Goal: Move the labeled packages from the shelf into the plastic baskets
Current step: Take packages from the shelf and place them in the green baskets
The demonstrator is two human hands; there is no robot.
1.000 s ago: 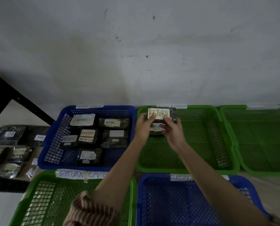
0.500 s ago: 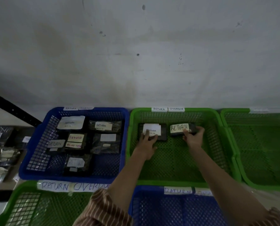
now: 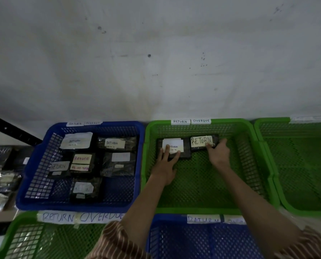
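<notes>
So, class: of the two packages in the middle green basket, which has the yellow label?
The right package, under the right hand; the left package has a white label.

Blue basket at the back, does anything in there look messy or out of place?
Slightly untidy: in the blue basket, six packages overlap at mixed angles. The front package has a wrinkled, hard-to-read label. The two in the green basket lie neatly side by side. Nothing looks spilled or damaged.

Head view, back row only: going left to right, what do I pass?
Shelf packages → blue basket → green basket: white-label package under left hand, RETURN package at right hand → second green basket.
</notes>
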